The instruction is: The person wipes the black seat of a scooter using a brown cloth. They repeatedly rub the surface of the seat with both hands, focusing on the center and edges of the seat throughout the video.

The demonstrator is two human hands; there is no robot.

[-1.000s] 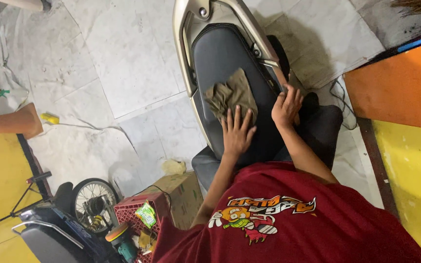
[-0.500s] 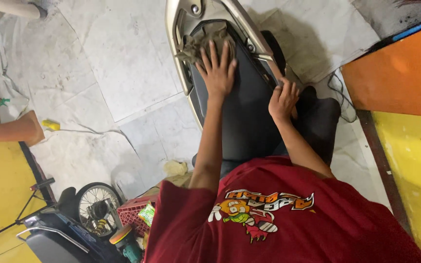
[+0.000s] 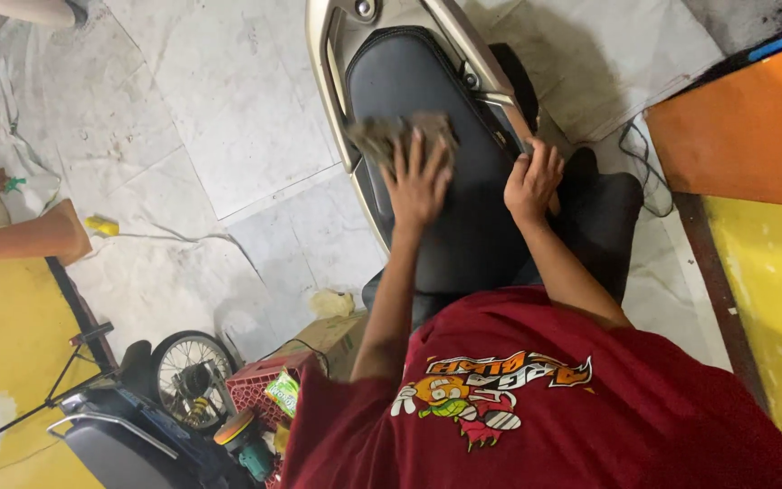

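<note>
On black scooter seat (image 3: 463, 208): left hand (image 3: 418, 181) flat, fingers spread, pressing brown rag (image 3: 391, 134) near seat's left edge; right hand (image 3: 531, 181) curled over right edge, rag-free; seat's long axis runs away from person

To my left, a spoked wheel (image 3: 190, 376) stands beside a red crate (image 3: 255, 385) and a cardboard box (image 3: 332, 333). A yellow-padded polisher (image 3: 242, 435) lies below the crate. An orange panel (image 3: 739, 127) borders my right, above a yellow surface (image 3: 776, 290).
</note>
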